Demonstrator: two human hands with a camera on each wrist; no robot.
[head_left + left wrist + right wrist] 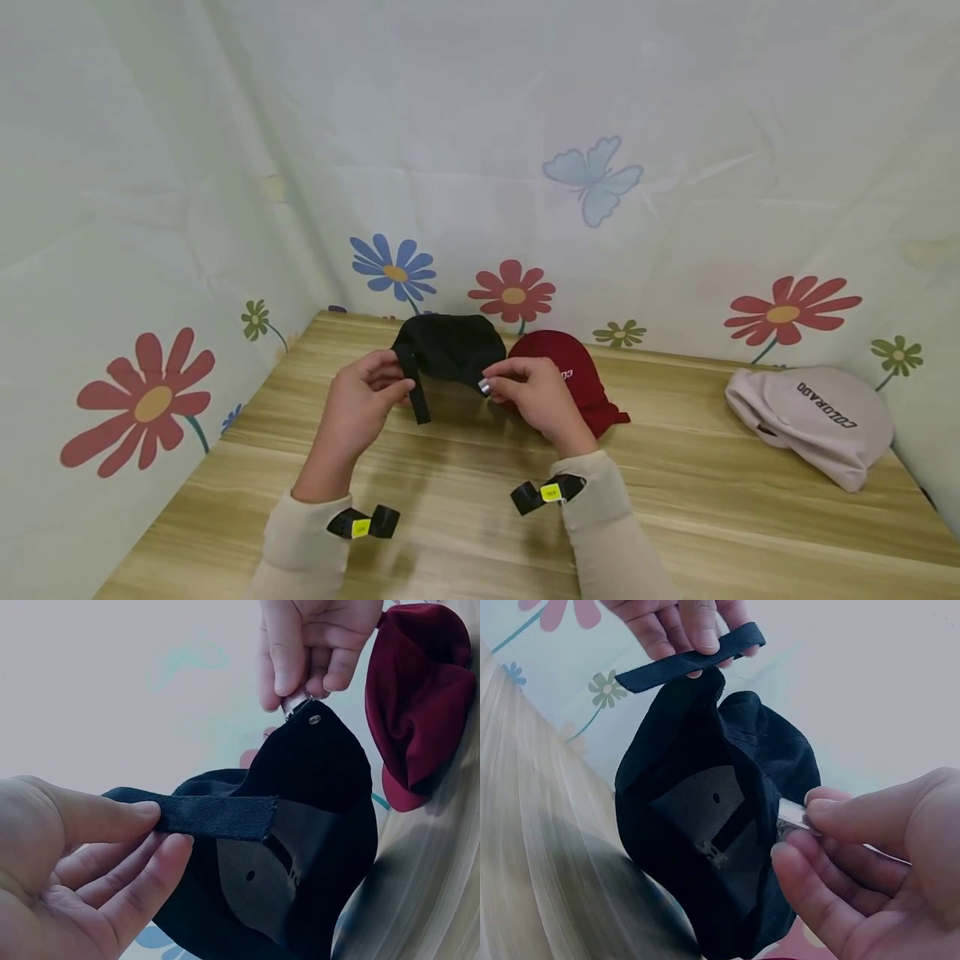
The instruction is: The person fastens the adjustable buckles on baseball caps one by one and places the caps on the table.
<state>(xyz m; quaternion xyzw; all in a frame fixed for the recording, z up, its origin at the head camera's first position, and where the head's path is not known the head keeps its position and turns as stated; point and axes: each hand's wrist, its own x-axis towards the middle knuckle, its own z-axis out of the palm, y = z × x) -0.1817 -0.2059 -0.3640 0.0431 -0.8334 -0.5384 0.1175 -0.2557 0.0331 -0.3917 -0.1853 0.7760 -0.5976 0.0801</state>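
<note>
A black cap (pixel 453 343) is held up off the table between both hands, its hollow inside facing the wrist cameras. My left hand (pixel 363 404) pinches the cap's fabric strap (pixel 217 816) between thumb and fingers, and the strap's loose end sticks out past them. On the other side, my right hand (pixel 540 396) pinches the silver metal buckle (pixel 791 816) at the cap's back opening. Strap and buckle are apart. Just behind the right hand, a dark red cap (pixel 558 350) lies on the table.
A pale pink cap (pixel 817 417) lettered COLORADO lies at the right of the wooden table (pixel 465 517). White cloth walls (pixel 480 125) printed with flowers and a butterfly stand behind the table and along its left side.
</note>
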